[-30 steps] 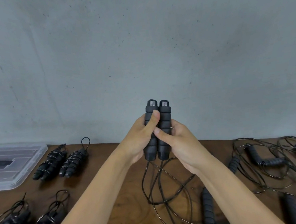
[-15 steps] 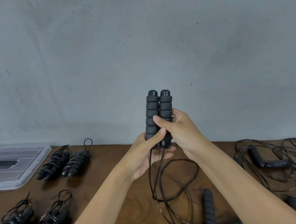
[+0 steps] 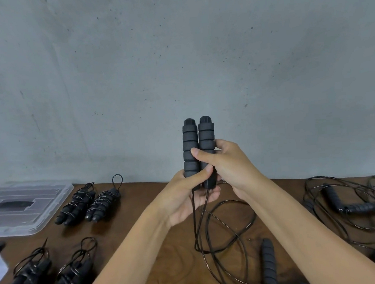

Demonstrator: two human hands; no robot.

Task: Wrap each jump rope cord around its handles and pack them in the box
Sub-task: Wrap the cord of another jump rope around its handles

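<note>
Two black ribbed foam handles (image 3: 198, 141) of one jump rope stand upright side by side above the table. My right hand (image 3: 230, 167) grips them around the middle, thumb across the front. My left hand (image 3: 186, 199) holds their lower ends, thumb pressed on the front. The thin black cord (image 3: 213, 235) hangs from the handle bottoms and loops loosely on the wooden table (image 3: 168, 260). A clear plastic box (image 3: 20, 209) lies at the far left.
Two wrapped jump ropes (image 3: 89, 204) lie beside the box, and two more wrapped ropes (image 3: 45, 282) sit at the near left. A tangle of unwrapped ropes (image 3: 351, 208) covers the right side. One loose handle (image 3: 268, 262) lies near my right forearm. A grey wall stands behind.
My right hand slid up to grip the handles' middle while my left hand dropped to their lower ends. The handles rose slightly.
</note>
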